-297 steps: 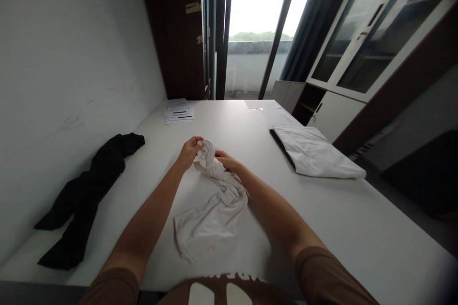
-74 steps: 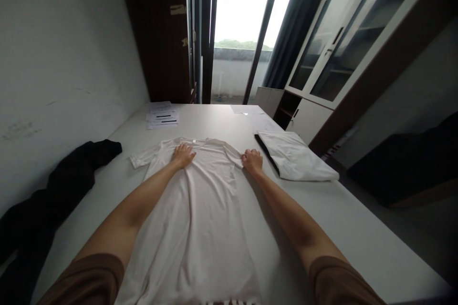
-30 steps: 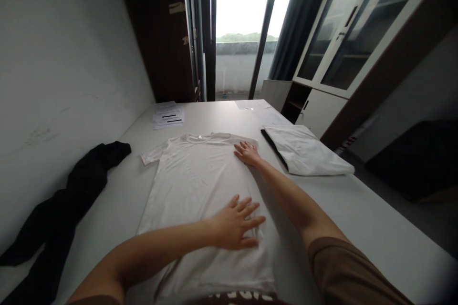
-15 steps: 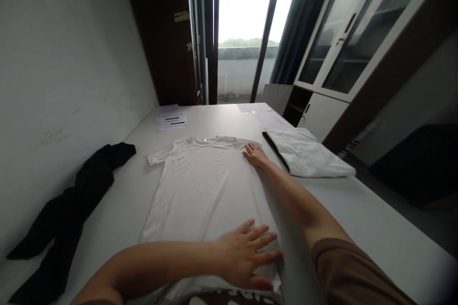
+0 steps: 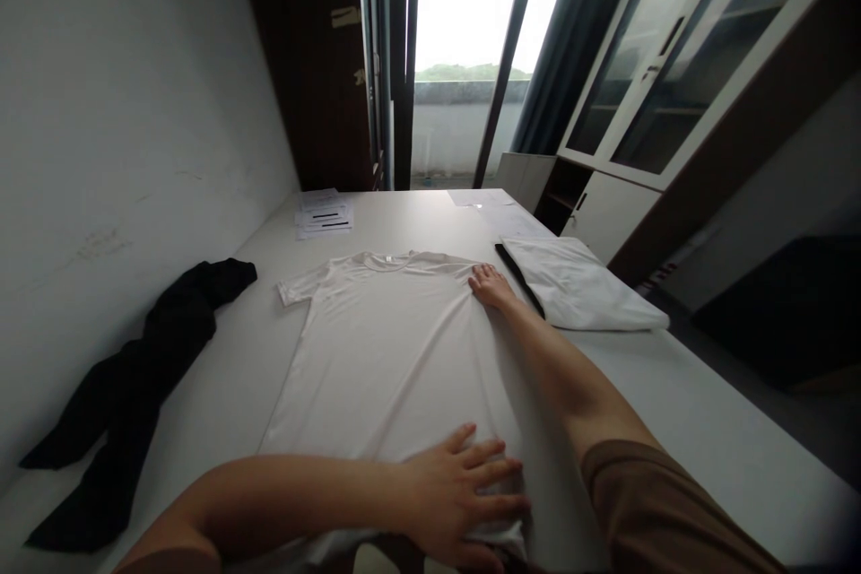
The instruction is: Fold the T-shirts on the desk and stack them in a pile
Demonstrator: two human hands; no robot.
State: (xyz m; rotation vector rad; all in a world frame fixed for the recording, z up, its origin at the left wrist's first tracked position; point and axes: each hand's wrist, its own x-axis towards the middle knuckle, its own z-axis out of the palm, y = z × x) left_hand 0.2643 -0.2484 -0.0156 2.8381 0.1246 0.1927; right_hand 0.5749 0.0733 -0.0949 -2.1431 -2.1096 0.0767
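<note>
A white short-sleeved T-shirt [image 5: 377, 341] lies spread on the table, its neckline toward the far end. Near the hem at the right, my left hand [image 5: 464, 493] lies flat on the cloth with fingers spread, and my forearm crosses over the lower part of the shirt. My right hand [image 5: 491, 285] rests palm down at the shirt's right shoulder, fingers stretched out, covering most of that sleeve. A diagonal crease runs from the right hand down toward the lower middle. The hem is partly hidden by my left arm.
On the white table [image 5: 673, 404], black trousers [image 5: 161, 359] lie along the left wall. A folded white cloth [image 5: 585, 282] sits on something black at the right. Papers [image 5: 324, 213] lie at the far left, with more sheets [image 5: 504, 213] far right. A glass-door cabinet [image 5: 632, 63] stands beyond.
My right hand has slid slightly to the right at the shoulder, and the diagonal crease in the T-shirt is sharper. My left hand stays flat near the hem, a little lower in view.
</note>
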